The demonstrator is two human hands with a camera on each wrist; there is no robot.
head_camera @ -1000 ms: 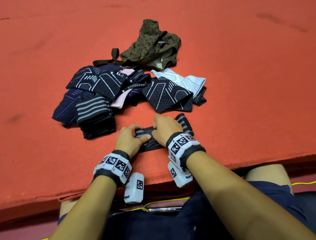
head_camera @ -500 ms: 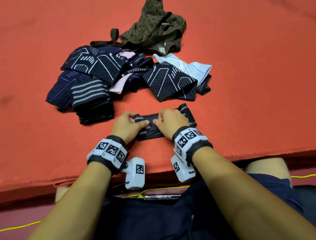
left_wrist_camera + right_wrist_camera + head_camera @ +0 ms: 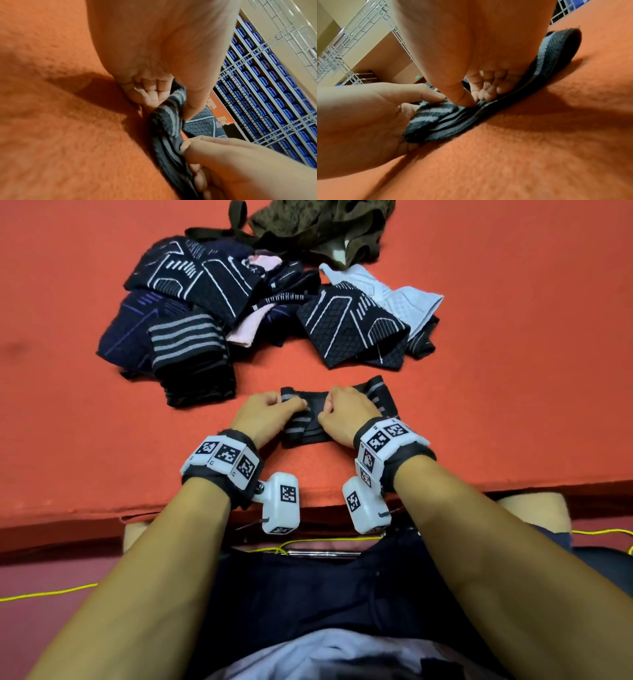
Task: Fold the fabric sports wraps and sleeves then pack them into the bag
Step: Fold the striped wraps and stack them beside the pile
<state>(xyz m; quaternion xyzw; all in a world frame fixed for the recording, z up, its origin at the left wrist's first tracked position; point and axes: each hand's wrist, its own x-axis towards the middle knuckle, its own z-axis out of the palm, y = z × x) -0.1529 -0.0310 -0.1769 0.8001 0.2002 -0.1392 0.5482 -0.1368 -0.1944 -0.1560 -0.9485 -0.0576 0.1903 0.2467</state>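
Orange felt covers the table (image 3: 496, 405), and the work sits near its near edge. At the far left lies a heap of folded sleeves (image 3: 191, 320): dark navy ones with white line patterns, a black one with grey stripes nearest, a pink piece poking out between them. Just right of the heap, the left hand (image 3: 263, 414) has its fingers curled, thumb and fingers pinching the left end of a black wrap (image 3: 305, 426) with grey stripes; the left wrist view shows that end bunched up off the felt between thumb (image 3: 193, 102) and fingers. The wrap lies flat across the table between the two hands, in front of the person. The right hand (image 3: 346, 416) presses its curled fingers and thumb tip down on the wrap's middle, pinching a fold there, while the wrap's right end sticks out past it on the felt. Farther off, right of the heap, lies a diamond-patterned sleeve (image 3: 349, 333) overlapping a pale blue one (image 3: 404, 299). At the far edge, an olive bag (image 3: 325, 227) with a dark strap lies crumpled, touching the heap.
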